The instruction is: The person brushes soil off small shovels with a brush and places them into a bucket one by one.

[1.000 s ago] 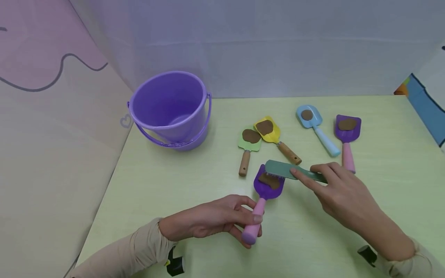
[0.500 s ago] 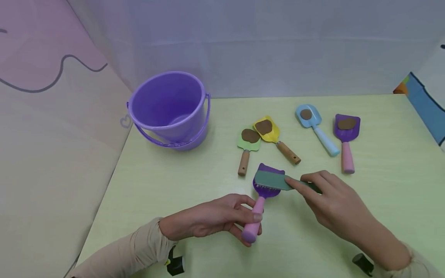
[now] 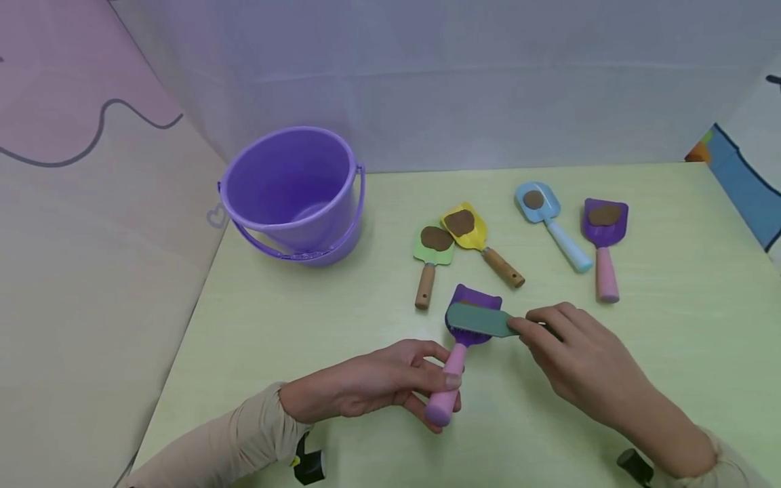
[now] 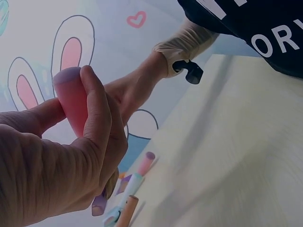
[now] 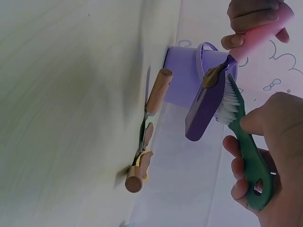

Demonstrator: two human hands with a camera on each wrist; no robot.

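My left hand (image 3: 396, 379) grips the pink handle of a toy shovel (image 3: 448, 386), whose purple scoop is held above the table. A green brush (image 3: 478, 320) with white bristles is in my right hand (image 3: 586, 366), thumb and fingers wrapped about its handle. In the right wrist view the brush (image 5: 246, 146) has its bristles against the inner face of the shovel's scoop (image 5: 206, 106). Most of the brown patch in that scoop is hidden under the brush head. The left wrist view shows my fingers around the pink handle (image 4: 73, 101).
A purple bucket (image 3: 293, 183) stands at the back left. Behind my hands lie a green shovel (image 3: 434, 251), a yellow shovel (image 3: 466, 227), a light-blue shovel (image 3: 539, 203) and another purple shovel (image 3: 605, 227). Each bears a brown patch. A fabric wall (image 3: 488, 102) borders the table's back.
The right hand has drawn the brush left and down over the purple scoop, covering most of the brown patch. The left hand keeps its hold on the shovel in nearly the same place.
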